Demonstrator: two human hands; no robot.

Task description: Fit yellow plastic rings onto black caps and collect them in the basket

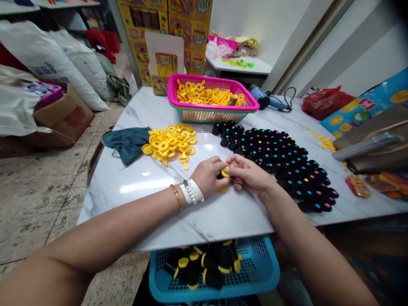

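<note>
My left hand (208,175) is closed round a small black piece with yellow parts (225,171), just above the near middle of the white table. Against its yellow top press the fingers of my right hand (247,172), closed in a pinch; part of the piece is hidden by both hands. Beyond my left hand lies a loose heap of yellow plastic rings with tabs (170,143). To the right of my right hand, many black cylinders (287,159) stand close together, with coloured dots on their tops.
A pink basket (251,102) of yellow rings stands at the back, with a dark cloth (126,142) at the left. Under the front edge sits a blue basket (153,276) of black-and-yellow pieces. A blue tool (274,101), red bag (328,102) and cartons (191,40) stand farther off.
</note>
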